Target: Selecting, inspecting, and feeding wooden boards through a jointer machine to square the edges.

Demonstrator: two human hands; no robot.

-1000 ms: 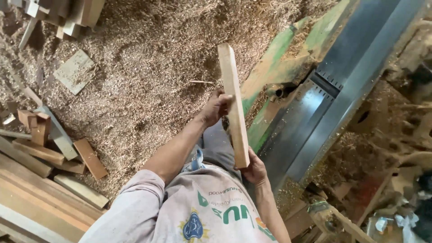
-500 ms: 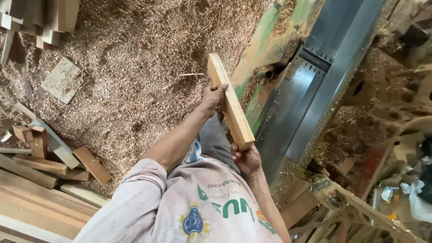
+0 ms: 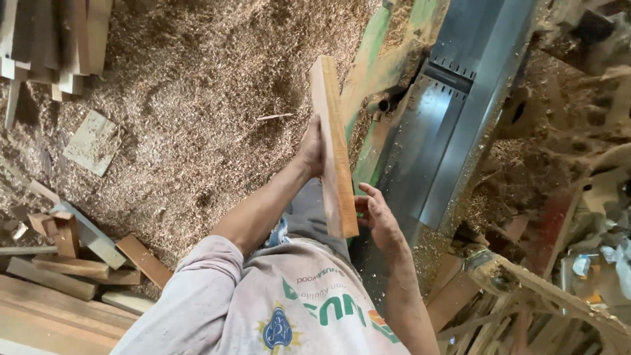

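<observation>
The person held a wooden board [image 3: 334, 148] on edge in front of their chest, just to the left of the grey metal tabletop of a green machine [image 3: 453, 125]. The left hand [image 3: 311, 148] pressed flat against the board's left face about midway along, its grip closed on the wood. The right hand [image 3: 378, 217] held a narrow grip at the board's near end, fingers touching its right side. Left of the board, sawdust [image 3: 197, 98] covered the floor. Farther left of the board lay short wood offcuts [image 3: 72, 243] and stacked planks [image 3: 56, 39].
</observation>
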